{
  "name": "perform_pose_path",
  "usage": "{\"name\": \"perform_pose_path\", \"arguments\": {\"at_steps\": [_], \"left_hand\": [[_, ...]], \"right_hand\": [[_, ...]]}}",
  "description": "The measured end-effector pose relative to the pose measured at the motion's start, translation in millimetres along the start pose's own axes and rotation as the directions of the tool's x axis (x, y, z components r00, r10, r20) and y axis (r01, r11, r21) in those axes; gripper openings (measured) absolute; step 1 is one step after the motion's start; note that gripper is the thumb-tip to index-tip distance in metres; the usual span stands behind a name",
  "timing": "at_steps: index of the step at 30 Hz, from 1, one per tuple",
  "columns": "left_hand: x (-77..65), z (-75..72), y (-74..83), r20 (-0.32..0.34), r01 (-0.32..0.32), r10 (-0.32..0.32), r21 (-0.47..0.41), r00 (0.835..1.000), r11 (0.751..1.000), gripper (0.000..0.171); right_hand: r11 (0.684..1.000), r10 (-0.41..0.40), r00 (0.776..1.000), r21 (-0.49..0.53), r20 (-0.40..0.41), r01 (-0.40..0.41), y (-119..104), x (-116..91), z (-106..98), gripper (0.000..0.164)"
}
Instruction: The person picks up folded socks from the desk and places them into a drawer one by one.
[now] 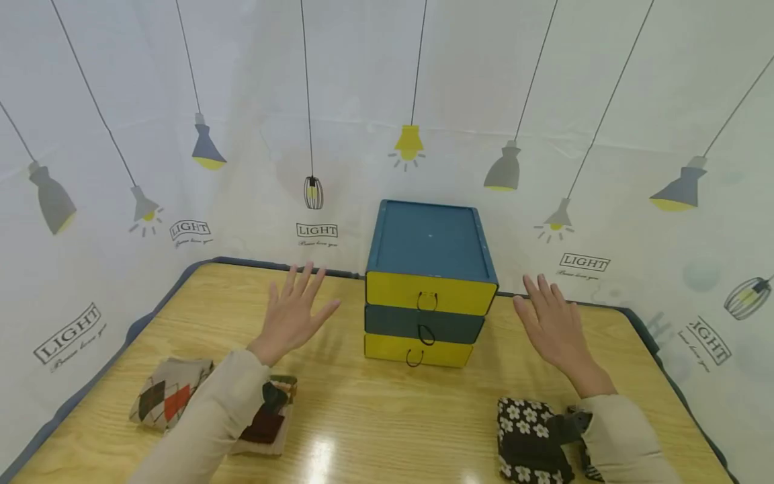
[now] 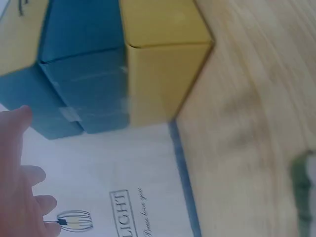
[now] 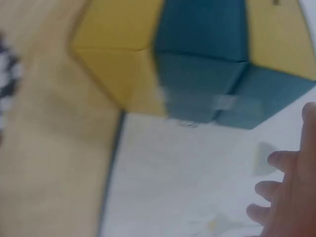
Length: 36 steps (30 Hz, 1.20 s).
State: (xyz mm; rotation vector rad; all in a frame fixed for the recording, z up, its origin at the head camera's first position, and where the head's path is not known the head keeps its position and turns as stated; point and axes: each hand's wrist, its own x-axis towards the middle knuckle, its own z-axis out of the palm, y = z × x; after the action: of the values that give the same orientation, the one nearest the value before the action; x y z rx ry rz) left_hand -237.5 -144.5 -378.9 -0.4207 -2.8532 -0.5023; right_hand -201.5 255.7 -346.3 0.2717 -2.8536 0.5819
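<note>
A three-tier drawer box (image 1: 431,242) in blue and yellow stands at the back of the wooden table, each drawer front bearing a dark loop handle. To its left my left hand (image 1: 296,312) is raised with fingers spread and nothing in it. My right hand (image 1: 553,329) is held up on the other side, fingers straight, also holding nothing. Both hands are apart from the box. In the left wrist view the side of the drawer box (image 2: 94,89) lies beyond the thumb; the right wrist view shows its opposite side (image 3: 197,89).
Folded argyle fabric (image 1: 172,393) and a folded dark red and cream piece (image 1: 266,423) lie at the left, partly under my left sleeve. Folded black floral fabric (image 1: 529,440) lies at the right. A white curtain (image 1: 357,134) printed with lamps hangs behind the table (image 1: 363,417).
</note>
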Motion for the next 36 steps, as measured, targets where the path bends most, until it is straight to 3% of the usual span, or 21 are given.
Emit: {"name": "perform_pose_path", "arguments": {"at_steps": [4, 7, 10, 12, 15, 19, 25, 28, 32, 34, 36], "left_hand": [[-0.9, -9.2, 12.6, -0.038, -0.022, 0.018, -0.116, 0.999, 0.993, 0.069], [-1.8, -16.1, 24.6, -0.087, -0.054, 0.036, -0.220, 0.996, 0.974, 0.068], [-3.8, -21.3, 36.9, -0.150, -0.107, 0.059, -0.330, 0.987, 0.938, 0.065], [-7.0, -23.2, 44.4, -0.186, -0.144, 0.072, -0.409, 0.980, 0.901, 0.062], [-12.0, -24.7, 55.3, -0.215, -0.189, 0.084, -0.530, 0.973, 0.827, 0.057], [-19.4, -24.6, 68.4, -0.215, -0.191, 0.058, -0.674, 0.975, 0.713, 0.053], [-29.5, -16.1, 84.7, -0.189, -0.158, -0.010, -0.845, 0.982, 0.511, 0.044], [-30.2, -7.1, 91.7, -0.132, -0.113, -0.020, -0.908, 0.991, 0.403, 0.039], [-27.6, 8.5, 99.8, -0.012, -0.022, 0.040, -0.966, 0.999, 0.259, 0.035], [-24.2, 17.3, 103.8, 0.039, 0.021, 0.080, -0.977, 0.996, 0.210, 0.035], [-19.6, 26.2, 107.6, 0.068, 0.048, 0.104, -0.982, 0.992, 0.185, 0.035]], "right_hand": [[0.994, -0.078, 0.997, 0.068, -0.029, 0.080, -17.0, 6.9, -14.8, 0.060], [0.984, -0.130, 0.991, 0.122, -0.032, 0.133, -29.8, 12.4, -22.8, 0.059], [0.968, -0.165, 0.986, 0.193, 0.003, 0.161, -41.5, 18.4, -26.7, 0.060], [0.958, -0.181, 0.983, 0.233, 0.034, 0.169, -48.6, 22.1, -27.2, 0.062], [0.948, -0.197, 0.979, 0.262, 0.050, 0.178, -57.5, 27.7, -26.7, 0.064], [0.948, -0.218, 0.976, 0.241, 0.017, 0.208, -64.9, 35.6, -24.2, 0.061], [0.962, -0.198, 0.980, 0.193, 0.000, 0.195, -64.8, 44.4, -20.5, 0.051], [0.966, -0.199, 0.980, 0.171, 0.013, 0.194, -62.4, 48.7, -20.6, 0.049], [0.968, -0.214, 0.976, 0.144, 0.037, 0.207, -59.9, 53.1, -23.8, 0.048], [0.968, -0.227, 0.973, 0.125, 0.049, 0.219, -59.5, 55.2, -26.3, 0.048], [0.966, -0.240, 0.969, 0.109, 0.058, 0.233, -59.6, 57.6, -28.5, 0.046]]}}
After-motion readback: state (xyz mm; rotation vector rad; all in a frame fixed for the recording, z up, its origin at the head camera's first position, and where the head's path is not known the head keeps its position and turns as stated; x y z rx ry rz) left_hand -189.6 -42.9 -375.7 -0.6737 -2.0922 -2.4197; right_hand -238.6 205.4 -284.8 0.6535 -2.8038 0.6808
